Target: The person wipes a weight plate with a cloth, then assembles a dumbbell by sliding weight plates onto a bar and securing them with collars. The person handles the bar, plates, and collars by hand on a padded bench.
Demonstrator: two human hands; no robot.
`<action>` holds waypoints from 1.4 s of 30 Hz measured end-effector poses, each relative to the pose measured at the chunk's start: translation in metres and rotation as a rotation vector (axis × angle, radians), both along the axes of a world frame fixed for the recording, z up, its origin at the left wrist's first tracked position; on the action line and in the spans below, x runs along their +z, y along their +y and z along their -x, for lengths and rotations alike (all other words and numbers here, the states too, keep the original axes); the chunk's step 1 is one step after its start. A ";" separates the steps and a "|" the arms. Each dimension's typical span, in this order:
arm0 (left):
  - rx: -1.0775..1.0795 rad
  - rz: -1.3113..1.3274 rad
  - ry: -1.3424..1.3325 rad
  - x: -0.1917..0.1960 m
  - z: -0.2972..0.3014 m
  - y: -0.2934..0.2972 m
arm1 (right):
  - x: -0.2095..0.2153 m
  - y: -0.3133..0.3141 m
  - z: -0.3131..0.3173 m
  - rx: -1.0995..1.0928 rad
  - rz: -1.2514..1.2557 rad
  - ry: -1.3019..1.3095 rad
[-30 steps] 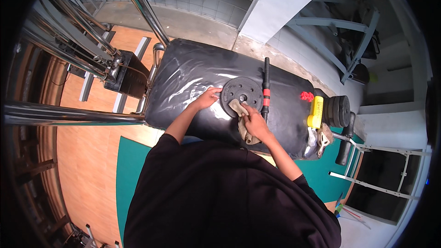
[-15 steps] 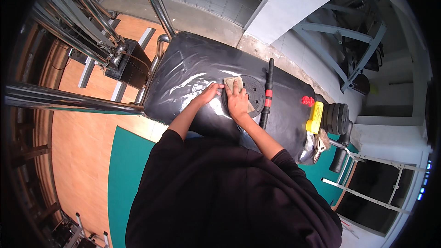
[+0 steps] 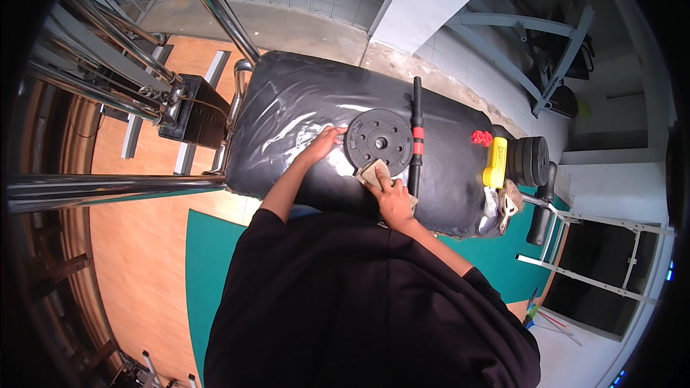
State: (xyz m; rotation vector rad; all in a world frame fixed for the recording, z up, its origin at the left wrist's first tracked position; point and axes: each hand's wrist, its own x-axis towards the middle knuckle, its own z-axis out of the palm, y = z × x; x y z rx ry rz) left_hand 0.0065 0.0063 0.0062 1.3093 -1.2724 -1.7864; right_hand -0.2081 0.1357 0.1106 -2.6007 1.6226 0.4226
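Black weight plate (image 3: pixel 379 136): round, flat on the worktop (image 3: pixel 295 82), right of the left hand, beyond the right
Left hand (image 3: pixel 325 144): fingers part-curled at the plate's left rim, grip unclear
Right hand (image 3: pixel 394 202): half-closed, holding a beige cloth (image 3: pixel 371 171) against the near rim

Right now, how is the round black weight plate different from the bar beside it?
The plate is a wide disc with holes; the bar is long and thin. The plate is all dark, while the bar has red bands. The left hand touches the plate's rim but not the bar. Both lie on the black padded bench.
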 end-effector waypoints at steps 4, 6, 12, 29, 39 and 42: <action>-0.018 0.065 -0.006 -0.001 -0.001 0.000 | 0.024 0.003 0.006 -0.175 -0.125 -0.033; -0.013 0.090 0.000 -0.002 -0.001 0.003 | 0.043 0.002 0.012 -0.327 -0.221 -0.210; 0.048 0.111 0.030 -0.012 0.004 0.006 | 0.076 0.008 0.063 -0.705 -0.188 -0.697; -0.195 -0.064 -0.852 0.066 0.069 -0.037 | 0.016 0.041 0.079 -0.926 0.206 -0.601; -0.139 -0.370 -0.431 0.076 0.067 -0.018 | -0.009 0.012 0.096 -0.949 0.005 -0.452; -0.061 -0.283 -0.578 0.023 0.053 -0.011 | 0.001 0.029 0.128 -0.919 0.094 -0.479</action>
